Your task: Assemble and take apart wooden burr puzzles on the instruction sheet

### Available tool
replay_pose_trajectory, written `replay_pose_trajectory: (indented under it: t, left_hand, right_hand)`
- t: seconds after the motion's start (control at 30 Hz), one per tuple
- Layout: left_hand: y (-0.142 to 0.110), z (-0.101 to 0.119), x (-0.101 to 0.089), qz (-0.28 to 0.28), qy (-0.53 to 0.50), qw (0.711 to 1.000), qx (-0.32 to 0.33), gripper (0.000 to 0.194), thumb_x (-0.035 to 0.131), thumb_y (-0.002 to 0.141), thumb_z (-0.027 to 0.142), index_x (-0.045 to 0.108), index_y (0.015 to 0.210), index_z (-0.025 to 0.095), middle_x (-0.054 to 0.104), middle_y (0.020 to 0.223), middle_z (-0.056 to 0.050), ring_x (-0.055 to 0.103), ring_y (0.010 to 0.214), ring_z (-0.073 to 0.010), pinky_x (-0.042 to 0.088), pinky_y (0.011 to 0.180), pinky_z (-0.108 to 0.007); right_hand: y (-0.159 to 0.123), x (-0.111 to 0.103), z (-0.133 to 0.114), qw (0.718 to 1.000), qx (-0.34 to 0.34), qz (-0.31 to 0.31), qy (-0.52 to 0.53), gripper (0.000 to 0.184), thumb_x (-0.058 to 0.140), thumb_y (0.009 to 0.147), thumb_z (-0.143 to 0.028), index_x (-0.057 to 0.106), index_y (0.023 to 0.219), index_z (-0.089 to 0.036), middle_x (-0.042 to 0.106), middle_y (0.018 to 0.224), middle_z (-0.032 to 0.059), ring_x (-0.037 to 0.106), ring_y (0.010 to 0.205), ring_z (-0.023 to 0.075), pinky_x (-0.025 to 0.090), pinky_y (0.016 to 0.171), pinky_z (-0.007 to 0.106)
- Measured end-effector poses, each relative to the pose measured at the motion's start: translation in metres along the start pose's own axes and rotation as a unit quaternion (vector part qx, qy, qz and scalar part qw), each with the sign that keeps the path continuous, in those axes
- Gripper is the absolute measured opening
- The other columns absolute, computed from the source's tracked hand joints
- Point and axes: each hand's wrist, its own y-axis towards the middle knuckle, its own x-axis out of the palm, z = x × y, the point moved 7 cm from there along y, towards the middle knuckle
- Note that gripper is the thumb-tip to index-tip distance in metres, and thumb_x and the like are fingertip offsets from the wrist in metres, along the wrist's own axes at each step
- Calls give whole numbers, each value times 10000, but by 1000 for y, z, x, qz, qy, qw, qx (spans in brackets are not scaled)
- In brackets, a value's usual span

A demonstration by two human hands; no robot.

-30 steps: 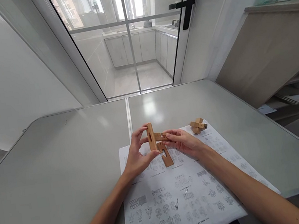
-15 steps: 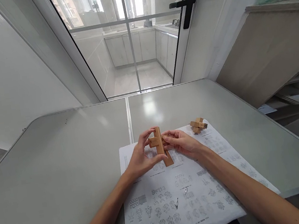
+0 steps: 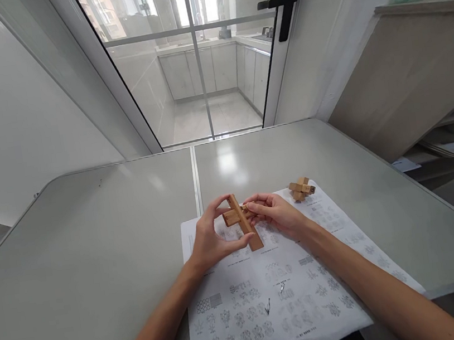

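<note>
Between my hands, wooden puzzle pieces [image 3: 242, 221] cross each other above a printed sheet [image 3: 262, 300]. My left hand [image 3: 213, 236] spans the longer upright piece, thumb at its lower end and fingertips at its top. From the right, my right hand [image 3: 277, 212] pinches the crosswise piece, whose end juts out to the left of the upright one. A further flat wooden piece [image 3: 256, 243] shows below, near my left thumb; whether it is joined to the others I cannot tell. Part of the crosswise piece is hidden by my right fingers.
An interlocked wooden burr puzzle [image 3: 302, 189] sits at the sheet's upper right corner. The grey table [image 3: 95, 256] has a seam down its middle. Beyond it stands a glass door [image 3: 234, 73] with a black handle [image 3: 287, 4]. A wooden shelf unit [image 3: 406, 66] is on the right.
The upright piece has tilted, its top now leaning to the left. The crosswise piece has turned slightly with it. Both hands have kept their hold.
</note>
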Motion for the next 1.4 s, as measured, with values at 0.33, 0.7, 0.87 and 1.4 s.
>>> replay_pose_trajectory:
  t: [0.33,0.7,0.87,1.4]
  left_hand:
    - [-1,4,-3,9,9,999,37,890,903,661,305,521,1463,255,765,1226,-81,780,967,-265,629,915,-434]
    - [4,0,2,-49,-50,998,-5,956,840,758,257,358,1581,322,522,1581,-123,645,1282,-301,526,1101,-486]
    - [4,-21,4,-33,-96,989,-112,653,732,934,398,455,1513,278,662,1411,-115,669,1256,-272,502,1120,-472]
    - [7,-19,10,-83,-119,975,-165,385,509,1063,473,751,1195,205,806,1083,-56,739,892,-203,552,856,-315]
  right_hand:
    - [-1,3,-1,1000,6,-9,-5,324,873,840,-447,782,1007,-185,806,968,78,752,766,154,624,766,280]
    - [-4,-2,-14,994,-66,37,-81,345,847,849,-491,753,999,-195,811,960,77,772,780,194,661,795,368]
    - [-7,0,-22,984,-122,73,-111,338,828,859,-512,734,985,-214,811,931,66,779,794,216,663,827,417]
    - [-8,2,-22,981,-138,69,-115,327,820,865,-516,714,982,-229,805,946,62,779,815,230,653,856,460]
